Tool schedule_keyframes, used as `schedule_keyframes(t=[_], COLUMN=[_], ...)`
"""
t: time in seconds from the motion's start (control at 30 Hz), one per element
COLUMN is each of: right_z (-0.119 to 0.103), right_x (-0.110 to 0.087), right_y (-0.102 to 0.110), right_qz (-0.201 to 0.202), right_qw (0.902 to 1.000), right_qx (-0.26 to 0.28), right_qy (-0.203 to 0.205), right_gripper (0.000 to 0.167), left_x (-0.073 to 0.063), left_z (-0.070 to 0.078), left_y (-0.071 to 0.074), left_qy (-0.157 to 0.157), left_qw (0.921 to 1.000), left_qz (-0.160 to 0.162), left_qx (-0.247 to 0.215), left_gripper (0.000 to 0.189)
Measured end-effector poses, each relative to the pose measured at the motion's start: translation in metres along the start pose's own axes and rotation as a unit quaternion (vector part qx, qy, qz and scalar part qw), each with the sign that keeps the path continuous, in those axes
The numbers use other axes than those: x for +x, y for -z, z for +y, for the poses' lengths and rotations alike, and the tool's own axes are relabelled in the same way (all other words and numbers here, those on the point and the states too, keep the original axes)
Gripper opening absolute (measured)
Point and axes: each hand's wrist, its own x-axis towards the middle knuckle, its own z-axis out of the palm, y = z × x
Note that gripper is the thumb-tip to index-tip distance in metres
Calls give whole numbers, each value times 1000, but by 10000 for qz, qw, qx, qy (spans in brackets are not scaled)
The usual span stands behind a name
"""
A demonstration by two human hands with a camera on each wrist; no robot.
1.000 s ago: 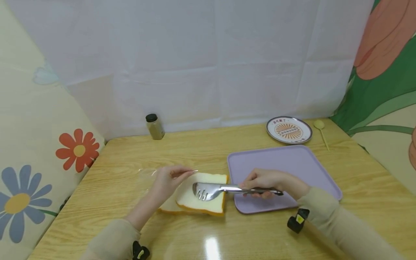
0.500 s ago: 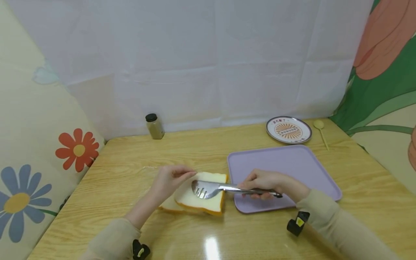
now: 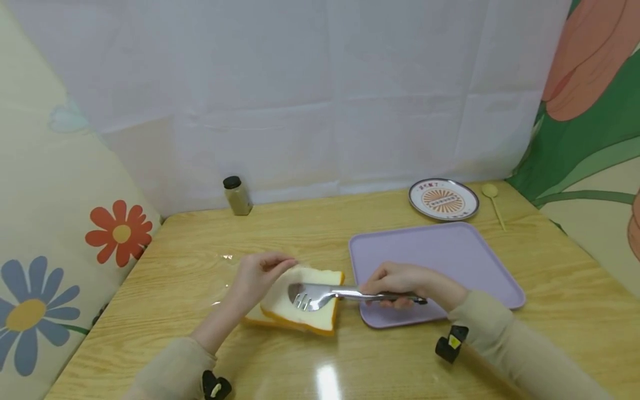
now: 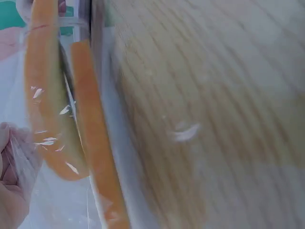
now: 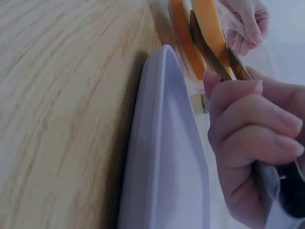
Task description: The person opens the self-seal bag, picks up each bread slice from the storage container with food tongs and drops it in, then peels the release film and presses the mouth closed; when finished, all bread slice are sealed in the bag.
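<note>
My right hand [image 3: 397,283] grips metal tongs [image 3: 345,292] by the handle. The slotted jaw lies over a slice of bread [image 3: 317,277], and the right wrist view shows the tongs' two arms on either side of the slice. Beneath it, shifted left, is another bread slice [image 3: 254,316]. My left hand [image 3: 260,278] pinches the edge of a clear plastic bag [image 4: 66,205] above the bread. In the left wrist view, the shiny film covers part of the orange crusts. The bag's full outline is hard to make out.
A lilac tray [image 3: 425,239] lies under and beyond my right hand. Farther back are a patterned plate [image 3: 444,199] and a yellow spoon [image 3: 492,197] on the right, and a black-capped jar [image 3: 237,196] on the left. A white cloth [image 3: 300,111] hangs behind the wooden table [image 3: 310,225].
The upper slice and the tongs have shifted a little left, with the slice turning slightly. My right hand has moved left with them. My left hand has drifted only slightly left.
</note>
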Motion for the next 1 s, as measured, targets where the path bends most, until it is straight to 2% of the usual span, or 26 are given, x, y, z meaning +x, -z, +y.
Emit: schedule_keyframes(t=[0.17, 0.37, 0.47, 0.67, 0.83, 0.9, 1.0], right_z=[-2, 0, 3, 4, 1, 0, -3], right_x=[-1, -2, -2, 0, 3, 4, 4], right_y=[-2, 0, 1, 1, -3, -4, -5], right_qz=[156, 6, -162, -270, -177, -74, 57], right_qw=[9996, 10000, 9994, 9987, 9995, 9999, 9999], right_qx=[-209, 58, 290, 426, 240, 119, -35], right_qy=[-63, 68, 138, 115, 55, -7, -78], right_gripper=[37, 37, 38, 38, 37, 37, 37], left_x=[-1, 0, 0, -2, -2, -2, -1], left_z=[-4, -6, -7, -6, -5, -4, -2], left_y=[0, 2, 3, 1, -2, -2, -2], left_qy=[-178, 117, 183, 161, -193, -336, -390], left_qw=[9998, 9975, 9965, 9985, 9997, 9994, 9991], left_qz=[-3, -653, -774, -498, -127, -70, -78], left_qx=[-104, -231, -256, -165, -59, -84, -111], left_gripper=[4, 9, 9, 7, 4, 4, 4])
